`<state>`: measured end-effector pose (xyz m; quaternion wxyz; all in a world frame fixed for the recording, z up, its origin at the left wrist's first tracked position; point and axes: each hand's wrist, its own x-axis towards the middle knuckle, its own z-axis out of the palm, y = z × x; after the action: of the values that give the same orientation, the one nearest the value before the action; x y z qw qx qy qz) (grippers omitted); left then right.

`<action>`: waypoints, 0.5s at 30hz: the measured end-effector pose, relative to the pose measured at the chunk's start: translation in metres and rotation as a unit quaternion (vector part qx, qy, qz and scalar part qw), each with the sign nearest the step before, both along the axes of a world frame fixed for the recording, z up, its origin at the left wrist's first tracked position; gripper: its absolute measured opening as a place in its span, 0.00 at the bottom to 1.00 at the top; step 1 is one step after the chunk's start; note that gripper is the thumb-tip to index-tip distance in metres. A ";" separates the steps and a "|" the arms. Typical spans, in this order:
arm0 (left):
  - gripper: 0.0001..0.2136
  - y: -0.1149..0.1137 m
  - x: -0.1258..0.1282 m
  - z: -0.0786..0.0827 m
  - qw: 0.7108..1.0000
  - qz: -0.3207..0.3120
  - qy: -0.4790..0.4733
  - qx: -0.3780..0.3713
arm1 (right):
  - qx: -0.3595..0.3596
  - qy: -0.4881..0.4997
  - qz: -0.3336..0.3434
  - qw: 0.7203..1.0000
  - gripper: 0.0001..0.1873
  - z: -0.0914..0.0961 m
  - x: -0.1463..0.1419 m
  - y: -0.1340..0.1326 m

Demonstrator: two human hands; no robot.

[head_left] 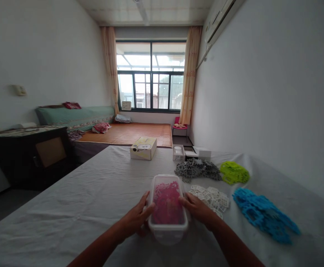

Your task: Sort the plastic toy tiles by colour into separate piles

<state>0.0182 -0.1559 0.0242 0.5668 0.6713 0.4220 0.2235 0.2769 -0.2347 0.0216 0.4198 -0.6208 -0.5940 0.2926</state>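
Note:
A clear plastic container (168, 227) with a see-through lid on top is between my two hands, near the middle of the cloth-covered table. Pink pieces (167, 200) show inside it. My left hand (139, 215) grips its left side, thumb on the rim. On the opposite side my right hand (195, 207) holds the edge, its thumb likewise by the rim. Just beyond my right hand lies a pile of white openwork plastic pieces (210, 196). The undersides of my fingers are partly hidden by the container.
Grey pieces (197, 168), lime-green pieces (234, 172) and blue pieces (264, 215) lie in heaps to the right. A yellow-and-white box (143, 149) and a small open box (178, 152) stand at the table's far edge. A wall (275, 92) rises on the right.

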 end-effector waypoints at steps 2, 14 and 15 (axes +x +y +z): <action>0.41 0.003 0.002 -0.010 0.999 0.016 -0.032 0.041 | -0.032 0.067 0.020 0.997 0.22 0.009 -0.009 -0.006; 0.39 -0.008 0.023 -0.008 0.984 0.062 -0.057 0.157 | 0.029 0.416 0.037 0.908 0.29 0.005 -0.031 -0.014; 0.39 -0.014 0.026 -0.003 0.984 0.064 -0.056 0.156 | 0.036 0.428 0.032 0.902 0.29 0.007 -0.027 -0.016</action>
<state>0.0445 -0.1698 0.0211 0.4626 0.7097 0.3915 0.3593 0.2497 -0.2509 0.0282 0.6463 -0.4009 -0.3863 0.5218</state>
